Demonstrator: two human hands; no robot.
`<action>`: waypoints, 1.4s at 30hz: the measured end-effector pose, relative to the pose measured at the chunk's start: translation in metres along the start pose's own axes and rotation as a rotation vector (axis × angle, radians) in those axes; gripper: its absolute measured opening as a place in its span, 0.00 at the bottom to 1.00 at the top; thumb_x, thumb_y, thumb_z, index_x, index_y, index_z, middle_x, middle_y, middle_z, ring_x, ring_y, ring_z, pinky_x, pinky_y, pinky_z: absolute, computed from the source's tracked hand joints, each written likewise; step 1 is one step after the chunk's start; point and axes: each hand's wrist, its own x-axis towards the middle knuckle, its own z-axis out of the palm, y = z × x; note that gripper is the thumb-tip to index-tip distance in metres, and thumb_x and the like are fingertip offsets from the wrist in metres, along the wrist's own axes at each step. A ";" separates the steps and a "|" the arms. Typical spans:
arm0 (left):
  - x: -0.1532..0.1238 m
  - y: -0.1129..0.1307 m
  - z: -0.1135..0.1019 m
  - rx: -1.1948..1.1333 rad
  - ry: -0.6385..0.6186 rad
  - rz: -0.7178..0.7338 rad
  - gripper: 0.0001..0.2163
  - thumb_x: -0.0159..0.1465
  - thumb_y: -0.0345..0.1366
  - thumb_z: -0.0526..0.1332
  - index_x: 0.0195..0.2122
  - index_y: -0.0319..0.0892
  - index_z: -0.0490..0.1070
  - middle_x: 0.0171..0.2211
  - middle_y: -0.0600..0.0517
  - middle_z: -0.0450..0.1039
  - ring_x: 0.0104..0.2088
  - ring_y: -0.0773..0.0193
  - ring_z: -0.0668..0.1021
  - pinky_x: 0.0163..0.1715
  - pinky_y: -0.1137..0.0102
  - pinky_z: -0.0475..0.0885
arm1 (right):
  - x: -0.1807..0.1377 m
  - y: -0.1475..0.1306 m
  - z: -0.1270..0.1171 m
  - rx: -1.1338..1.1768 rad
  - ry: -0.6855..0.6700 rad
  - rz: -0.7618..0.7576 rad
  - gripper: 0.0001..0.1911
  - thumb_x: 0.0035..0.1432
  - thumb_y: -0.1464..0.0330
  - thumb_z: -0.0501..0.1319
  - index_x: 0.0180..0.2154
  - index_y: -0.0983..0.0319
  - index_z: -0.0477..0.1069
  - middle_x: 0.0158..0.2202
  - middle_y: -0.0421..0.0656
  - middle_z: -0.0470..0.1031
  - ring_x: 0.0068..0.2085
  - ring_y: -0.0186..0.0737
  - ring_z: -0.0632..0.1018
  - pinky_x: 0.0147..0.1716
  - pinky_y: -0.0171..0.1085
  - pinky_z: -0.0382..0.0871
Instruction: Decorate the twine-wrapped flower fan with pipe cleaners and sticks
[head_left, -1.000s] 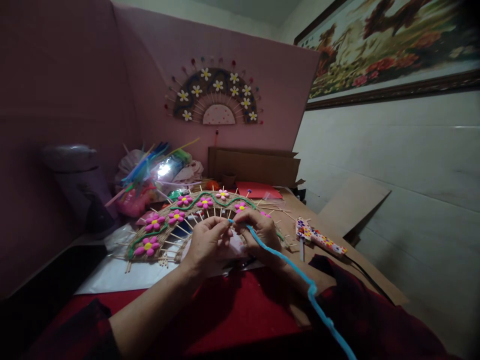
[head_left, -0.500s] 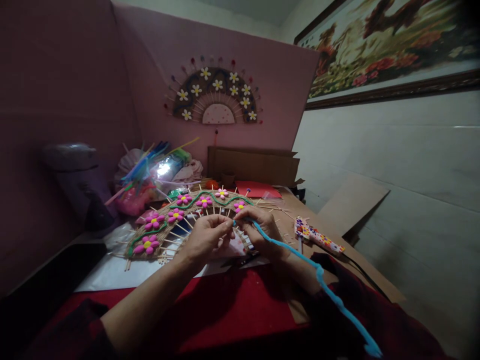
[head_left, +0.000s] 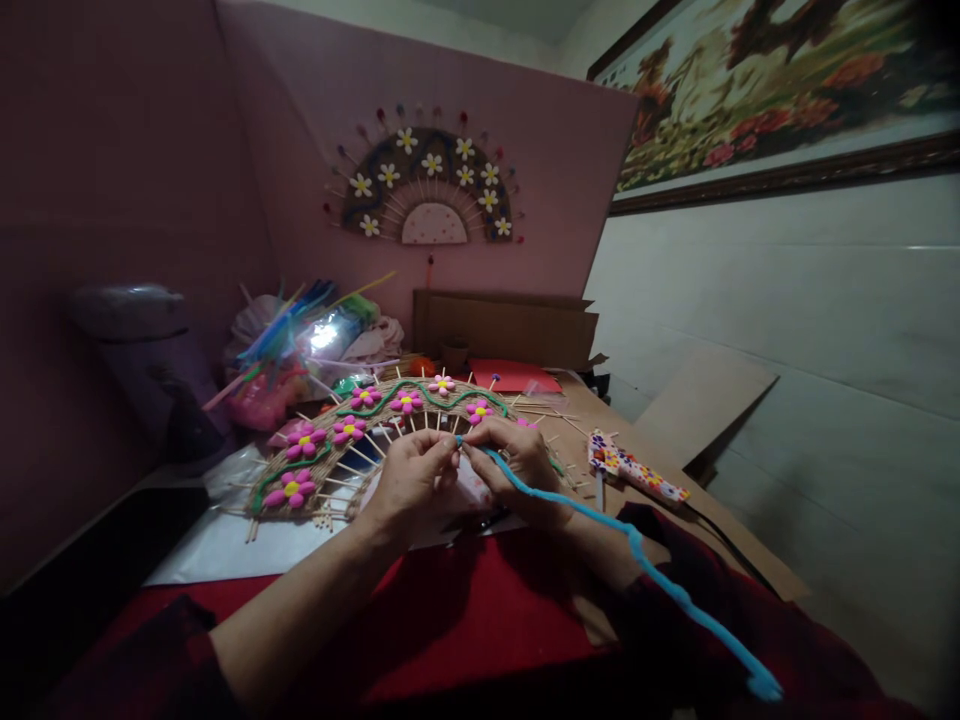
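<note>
A long light-blue pipe cleaner (head_left: 634, 540) trails from between my hands over my right forearm towards the lower right. My right hand (head_left: 517, 465) pinches it close to its end. My left hand (head_left: 412, 475) is closed, thumb against forefinger, at the small blue tip between the two hands. Whatever else the fingertips may hold is hidden. Just behind my hands lies a half-round fan (head_left: 390, 402) of sticks and woven twine, with pink flowers (head_left: 291, 489) and a wavy green strand on it; my hands cover part of its middle.
A flower-patterned glue gun (head_left: 634, 470) lies at the right, its cord running forward. Bagged craft supplies and coloured pipe cleaners (head_left: 289, 325) are heaped at the back left. A finished fan (head_left: 435, 185) hangs on the pink panel; cardboard (head_left: 502, 328) stands below. Red cloth (head_left: 480, 620) covers the front.
Both hands have shifted slightly left together, still pinched at the blue tip. The pipe cleaner's free end has swung a little to the right, and the view has turned slightly.
</note>
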 end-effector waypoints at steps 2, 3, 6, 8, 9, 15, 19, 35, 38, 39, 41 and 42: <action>0.000 -0.001 0.002 -0.014 0.047 0.001 0.12 0.45 0.39 0.66 0.19 0.37 0.65 0.13 0.58 0.61 0.13 0.77 0.60 0.14 0.78 0.51 | -0.002 0.002 0.004 -0.032 -0.012 -0.069 0.04 0.54 0.72 0.56 0.31 0.61 0.70 0.27 0.43 0.72 0.29 0.37 0.72 0.30 0.35 0.65; 0.000 -0.002 0.003 -0.016 0.069 0.003 0.12 0.45 0.38 0.66 0.18 0.37 0.65 0.13 0.58 0.61 0.13 0.77 0.60 0.14 0.78 0.51 | -0.003 0.004 0.006 -0.049 -0.017 -0.098 0.05 0.55 0.73 0.55 0.31 0.61 0.69 0.28 0.43 0.72 0.30 0.37 0.72 0.31 0.36 0.66; 0.001 -0.006 0.003 -0.005 0.118 0.023 0.11 0.47 0.38 0.65 0.19 0.38 0.65 0.13 0.59 0.61 0.13 0.76 0.60 0.14 0.78 0.52 | -0.006 0.008 0.012 -0.101 -0.029 -0.152 0.07 0.55 0.75 0.53 0.32 0.61 0.69 0.30 0.45 0.72 0.33 0.39 0.72 0.34 0.37 0.66; 0.002 -0.008 0.002 0.015 0.115 0.048 0.11 0.48 0.38 0.65 0.19 0.38 0.65 0.14 0.58 0.62 0.14 0.75 0.62 0.15 0.78 0.53 | -0.006 0.009 0.015 -0.110 -0.031 -0.142 0.07 0.55 0.75 0.53 0.32 0.61 0.69 0.30 0.45 0.72 0.33 0.39 0.72 0.34 0.37 0.66; 0.002 -0.009 0.001 0.029 0.103 0.059 0.12 0.49 0.39 0.65 0.18 0.38 0.64 0.14 0.58 0.62 0.14 0.75 0.63 0.15 0.78 0.54 | -0.006 0.009 0.014 -0.098 -0.021 -0.120 0.07 0.55 0.74 0.54 0.32 0.61 0.69 0.29 0.44 0.71 0.33 0.39 0.72 0.33 0.36 0.66; -0.002 0.000 0.000 0.083 -0.016 0.024 0.15 0.51 0.44 0.64 0.20 0.38 0.65 0.10 0.60 0.58 0.10 0.78 0.57 0.11 0.79 0.47 | 0.002 -0.001 -0.001 0.030 0.018 0.072 0.05 0.54 0.73 0.56 0.31 0.61 0.70 0.27 0.40 0.70 0.30 0.36 0.71 0.30 0.34 0.64; -0.001 0.007 -0.002 0.089 -0.117 -0.024 0.13 0.50 0.43 0.65 0.22 0.38 0.67 0.12 0.58 0.62 0.10 0.77 0.58 0.10 0.79 0.47 | 0.005 0.001 -0.008 0.074 -0.032 0.037 0.07 0.53 0.75 0.55 0.30 0.60 0.70 0.28 0.40 0.71 0.31 0.36 0.71 0.32 0.34 0.65; 0.002 -0.006 0.002 -0.016 0.118 0.023 0.10 0.48 0.35 0.65 0.17 0.38 0.65 0.12 0.59 0.60 0.12 0.76 0.61 0.12 0.79 0.53 | -0.002 0.011 0.009 -0.145 -0.045 -0.188 0.07 0.54 0.76 0.53 0.34 0.64 0.68 0.28 0.45 0.71 0.30 0.38 0.72 0.31 0.36 0.66; 0.002 -0.011 0.002 -0.026 0.161 0.049 0.10 0.47 0.35 0.65 0.17 0.38 0.65 0.13 0.58 0.62 0.14 0.76 0.62 0.13 0.79 0.55 | -0.003 0.013 0.010 -0.157 -0.056 -0.237 0.07 0.55 0.76 0.53 0.35 0.64 0.68 0.30 0.46 0.72 0.32 0.38 0.73 0.32 0.35 0.67; 0.002 -0.011 0.001 -0.026 0.162 0.053 0.10 0.47 0.36 0.65 0.18 0.38 0.65 0.14 0.58 0.62 0.14 0.76 0.63 0.14 0.79 0.55 | -0.002 0.013 0.009 -0.153 -0.059 -0.240 0.07 0.56 0.75 0.53 0.35 0.64 0.68 0.30 0.45 0.72 0.32 0.38 0.73 0.32 0.35 0.67; 0.002 -0.011 0.001 -0.013 0.151 0.053 0.10 0.47 0.37 0.66 0.19 0.37 0.66 0.14 0.58 0.63 0.14 0.76 0.63 0.13 0.79 0.55 | -0.001 0.012 0.006 -0.140 -0.073 -0.224 0.06 0.57 0.74 0.53 0.35 0.63 0.68 0.30 0.45 0.72 0.32 0.37 0.73 0.31 0.35 0.67; 0.001 -0.010 0.001 0.001 0.143 0.051 0.10 0.47 0.38 0.66 0.20 0.37 0.67 0.14 0.58 0.63 0.13 0.76 0.62 0.13 0.79 0.54 | -0.001 0.012 0.005 -0.132 -0.083 -0.215 0.05 0.58 0.73 0.54 0.35 0.63 0.68 0.30 0.45 0.72 0.32 0.37 0.73 0.31 0.35 0.67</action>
